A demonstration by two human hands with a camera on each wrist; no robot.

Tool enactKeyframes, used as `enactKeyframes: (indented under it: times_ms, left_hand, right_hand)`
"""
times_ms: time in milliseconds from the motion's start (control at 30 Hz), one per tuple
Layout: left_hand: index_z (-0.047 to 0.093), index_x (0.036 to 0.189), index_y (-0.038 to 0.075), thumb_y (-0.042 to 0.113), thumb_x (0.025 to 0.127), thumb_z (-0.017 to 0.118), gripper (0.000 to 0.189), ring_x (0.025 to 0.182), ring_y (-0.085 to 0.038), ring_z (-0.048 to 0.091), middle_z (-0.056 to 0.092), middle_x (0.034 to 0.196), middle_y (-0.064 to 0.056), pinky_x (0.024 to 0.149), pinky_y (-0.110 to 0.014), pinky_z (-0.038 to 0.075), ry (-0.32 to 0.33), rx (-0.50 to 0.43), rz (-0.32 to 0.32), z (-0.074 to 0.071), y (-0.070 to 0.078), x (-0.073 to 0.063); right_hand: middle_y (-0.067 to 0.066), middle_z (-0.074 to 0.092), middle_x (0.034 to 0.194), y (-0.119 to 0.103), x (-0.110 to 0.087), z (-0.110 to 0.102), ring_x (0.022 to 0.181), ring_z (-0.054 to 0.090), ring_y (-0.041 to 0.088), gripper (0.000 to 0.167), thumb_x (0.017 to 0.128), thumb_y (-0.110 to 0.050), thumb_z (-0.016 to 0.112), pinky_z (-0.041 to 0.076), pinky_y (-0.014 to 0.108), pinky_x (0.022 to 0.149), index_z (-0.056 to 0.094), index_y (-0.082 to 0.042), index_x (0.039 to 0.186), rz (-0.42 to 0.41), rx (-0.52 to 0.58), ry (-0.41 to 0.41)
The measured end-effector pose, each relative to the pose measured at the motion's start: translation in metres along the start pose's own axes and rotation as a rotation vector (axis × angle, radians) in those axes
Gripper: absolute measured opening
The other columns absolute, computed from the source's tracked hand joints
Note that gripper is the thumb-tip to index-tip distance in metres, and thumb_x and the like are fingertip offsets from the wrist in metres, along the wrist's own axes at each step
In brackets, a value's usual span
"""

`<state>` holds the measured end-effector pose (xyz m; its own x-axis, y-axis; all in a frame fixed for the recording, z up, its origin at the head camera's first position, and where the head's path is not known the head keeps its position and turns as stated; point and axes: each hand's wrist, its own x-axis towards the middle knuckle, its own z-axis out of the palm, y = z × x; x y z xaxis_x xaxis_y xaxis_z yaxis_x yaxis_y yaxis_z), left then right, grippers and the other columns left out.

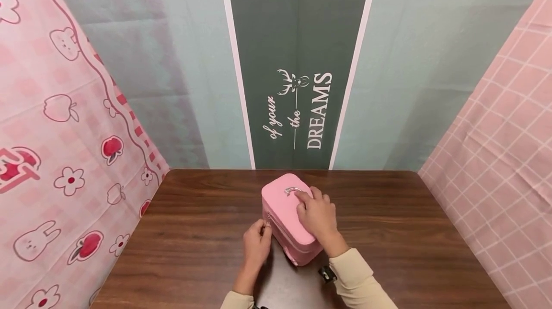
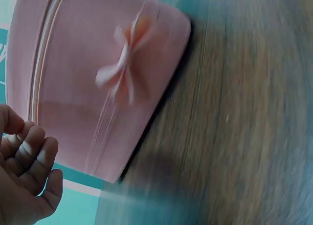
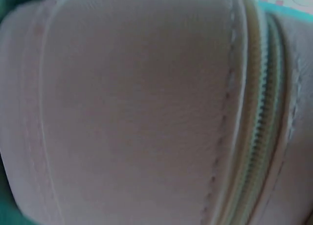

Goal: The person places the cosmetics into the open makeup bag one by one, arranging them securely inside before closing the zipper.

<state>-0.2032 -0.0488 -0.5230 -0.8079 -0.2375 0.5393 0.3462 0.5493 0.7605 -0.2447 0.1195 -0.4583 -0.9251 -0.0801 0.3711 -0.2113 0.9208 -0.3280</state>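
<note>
A pink box-shaped zippered case (image 1: 284, 213) stands upright on the table, with a small silver handle (image 1: 293, 189) on its lid. At the case's left side, my left hand (image 1: 257, 241) pinches the zipper pull, which the fingertips mostly hide. The left wrist view has those left fingers (image 2: 34, 149) at the zipper line, beside a pink bow (image 2: 126, 63) on the case's front. My right hand (image 1: 318, 213) holds the case from the right, its index finger by the handle and other fingers over the lid's edge. Closed zipper teeth (image 3: 259, 112) fill part of the right wrist view.
The dark wooden table (image 1: 194, 232) extends to both sides of the case. Behind it hangs a green and pale blue cloth (image 1: 297, 36) with lettering. Pink printed cloth (image 1: 86, 108) hangs at the left and pink checked cloth (image 1: 509, 131) at the right.
</note>
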Motion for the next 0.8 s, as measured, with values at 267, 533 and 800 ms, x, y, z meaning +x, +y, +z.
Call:
enactKeyframes:
  times_ms: [267, 533, 800]
  left_hand:
    - [0.056, 0.063, 0.018, 0.002, 0.073, 0.06, 0.02, 0.052, -0.002, 0.04, 0.041, 0.059, 0.017, 0.046, -0.02, 0.033, -0.02, -0.007, -0.001, 0.002, 0.006, -0.01]
    - [0.059, 0.066, 0.017, 0.003, 0.076, 0.061, 0.017, 0.054, -0.002, 0.041, 0.043, 0.059, 0.016, 0.048, -0.021, 0.034, -0.05, -0.039, -0.027, -0.002, 0.002, -0.01]
    - [0.057, 0.066, 0.017, 0.004, 0.077, 0.061, 0.017, 0.052, -0.001, 0.039, 0.042, 0.058, 0.015, 0.046, -0.02, 0.033, -0.047, -0.071, 0.013, -0.003, 0.0, -0.01]
  right_hand:
    - [0.028, 0.049, 0.114, -0.022, -0.008, 0.004, 0.091, 0.048, 0.044, 0.034, 0.087, -0.025, 0.054, 0.038, 0.056, 0.066, 0.065, -0.016, 0.117, 0.198, 0.028, 0.078]
    - [0.031, 0.038, 0.129, -0.012, -0.003, -0.012, 0.113, 0.037, 0.049, 0.047, 0.085, -0.031, 0.06, 0.036, 0.062, 0.08, 0.057, -0.012, 0.127, 0.13, 0.152, -0.144]
    - [0.021, 0.04, 0.138, 0.032, 0.024, -0.013, 0.127, 0.03, 0.041, 0.058, 0.075, -0.041, 0.068, 0.032, 0.064, 0.09, 0.058, -0.016, 0.127, -0.409, 0.179, -0.192]
